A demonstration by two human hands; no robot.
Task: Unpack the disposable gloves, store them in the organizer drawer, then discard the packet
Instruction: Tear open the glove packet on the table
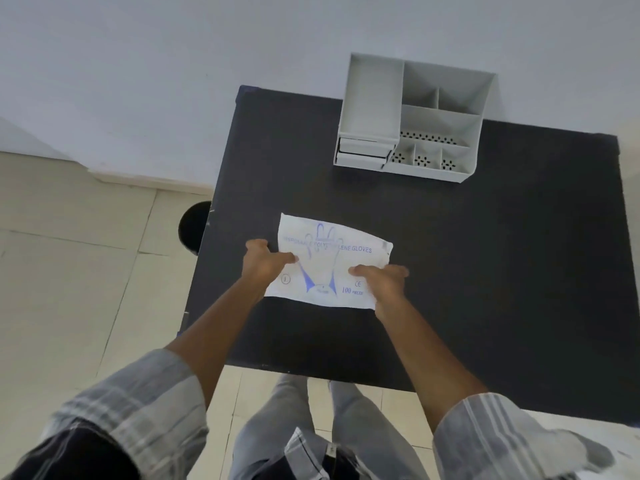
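I'm looking down on a dark, matte table [485, 271] whose far edge meets a pale grey wall [173, 81]. The table top is bare apart from two things. Near the middle, towards the left edge, lies the glove packet [332, 261], a flat white pouch with blue print and a glove outline, resting on the surface. My left hand [263, 261] is closed on its left edge, thumb on top of the plastic; my right hand [384, 282] grips the near right part the same way, fingers curled over the edge. Both forearms reach in from the near side, with striped grey sleeves [145, 410] pushed up past the elbow.

At the far right of the table, well apart from the packet, stands the grey organizer [412, 123]. It has open compartments on the right, some with perforated bases, and on its left a tall bin with stacked drawers [363, 152] below, their fronts facing me. The drawers look closed, though I can't be sure.

Off the table's left edge, on the cream tiled floor [69, 271], sits a round black bin [194, 226], half hidden by the table. A low pale skirting runs along the foot of the wall.
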